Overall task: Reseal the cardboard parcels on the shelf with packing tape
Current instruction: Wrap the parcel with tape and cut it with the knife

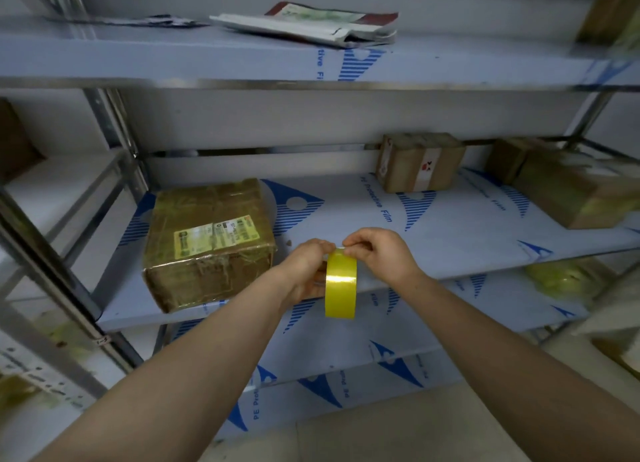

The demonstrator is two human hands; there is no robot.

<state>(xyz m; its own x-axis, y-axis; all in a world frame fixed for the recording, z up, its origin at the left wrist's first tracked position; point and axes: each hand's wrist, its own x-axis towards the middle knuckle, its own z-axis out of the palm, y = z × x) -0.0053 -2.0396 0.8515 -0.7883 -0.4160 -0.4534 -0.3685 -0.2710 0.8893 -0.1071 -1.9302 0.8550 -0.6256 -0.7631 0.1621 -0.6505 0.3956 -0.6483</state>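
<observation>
The left hand (304,271) grips the tape roll (341,283), which stands on edge; the right hand (379,253) pinches its top. The large parcel (211,243) lies to their left on the shelf (450,234), nearer the left hand.

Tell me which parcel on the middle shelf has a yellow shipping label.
The big box at front left. The small box at the back has only a white strip; the right-hand parcels show no yellow label.

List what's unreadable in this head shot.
Head view: free end of the yellow packing tape roll, covered by fingers of the right hand.
Head view: label print on the large tape-wrapped cardboard parcel, too small.
Head view: brown cardboard box at top right, blurred, cut by the edge.
</observation>
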